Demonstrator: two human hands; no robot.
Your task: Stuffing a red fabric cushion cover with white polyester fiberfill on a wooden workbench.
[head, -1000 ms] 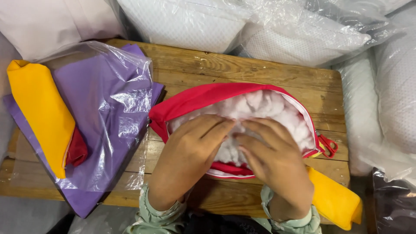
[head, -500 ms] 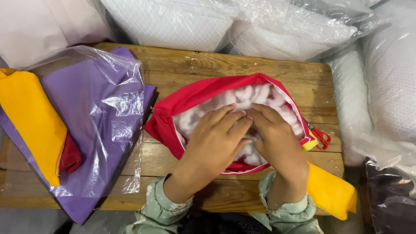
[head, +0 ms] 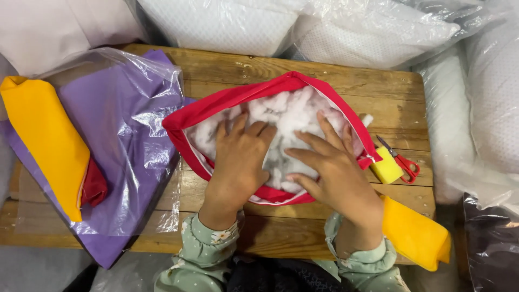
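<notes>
A red cushion cover (head: pixel 227 103) lies open on the wooden table (head: pixel 227 70), showing white fluffy stuffing (head: pixel 286 111) inside. My left hand (head: pixel 240 157) rests flat on the stuffing with its fingers spread, inside the left part of the opening. My right hand (head: pixel 335 173) presses palm down on the stuffing at the right, fingers apart and pointing up-left. Neither hand holds anything. Both wrists wear pale green patterned sleeves.
A purple cloth under clear plastic (head: pixel 124 124) lies at the left with a folded yellow cover (head: pixel 46 140) on it. Red scissors (head: pixel 403 162) and a small yellow piece (head: pixel 386 167) sit right of the cover. Another yellow cover (head: pixel 416 235) hangs at the front right. Bagged white pillows (head: pixel 303 27) surround the table.
My hands have spread apart and flattened on the stuffing; earlier they were close together, bunched in the middle of the opening. The scissors and the small yellow piece now show.
</notes>
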